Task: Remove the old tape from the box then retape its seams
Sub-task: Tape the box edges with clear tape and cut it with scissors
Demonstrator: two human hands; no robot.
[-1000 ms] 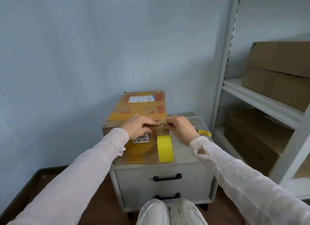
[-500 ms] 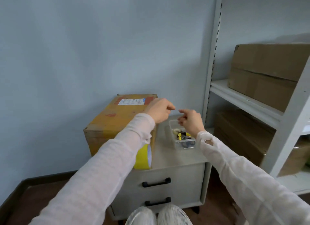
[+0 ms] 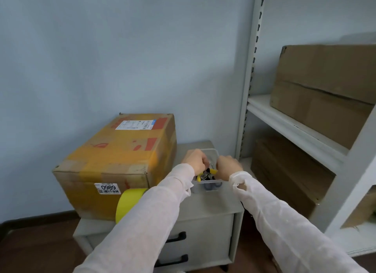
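The cardboard box (image 3: 120, 152) lies on the grey drawer cabinet (image 3: 205, 211), covered in yellowish old tape, with a white shipping label on top and a "0989" sticker on its front. A yellow tape roll (image 3: 128, 201) leans upright against the box's front. To the right of the box stands a clear plastic bin (image 3: 209, 186) holding small tools, one with yellow handles (image 3: 212, 171). My left hand (image 3: 195, 160) and my right hand (image 3: 228, 166) both reach into this bin with fingers curled down. The fingertips are hidden, so what they touch is unclear.
A white metal shelf rack (image 3: 295, 130) stands at the right, with large cardboard boxes (image 3: 325, 89) on its shelves. The blue wall is close behind the cabinet. The two drawers with black handles (image 3: 177, 237) face me, above a dark wooden floor.
Both hands left the box's front top edge and moved right into the clear bin. My view turned right, so the box now sits further left.
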